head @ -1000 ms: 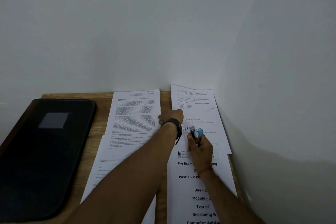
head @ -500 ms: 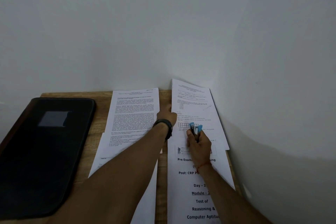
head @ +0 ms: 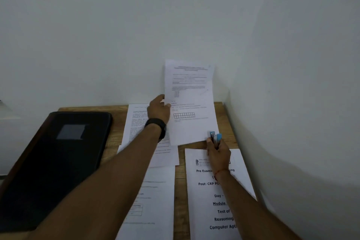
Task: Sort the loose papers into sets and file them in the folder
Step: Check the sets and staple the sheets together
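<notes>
Where the table (head: 227,122) comes nearest the person, a title page (head: 204,210) lies flat toward the right edge, with a faintly printed sheet (head: 155,200) just left of it. Above the title page the right hand (head: 219,154) is curled round a small blue tool (head: 215,138) (a stapler, by its look), whose tip meets the bottom right corner of the raised paper (head: 191,103). Farther in, the left hand (head: 158,110) pinches that paper's left edge and holds it tilted up off the wood at the far right corner. Whether it is one leaf or several cannot be told. A dense text page (head: 134,122) lies beneath the left wrist, and the black folder (head: 58,161) rests closed along the left edge. Judged step: fastening a set. Done well, the leaves are squared first, the left pinch holds the paper taut, and the tool's mouth sits fully over the corner, clear of print, before squeezing.
</notes>
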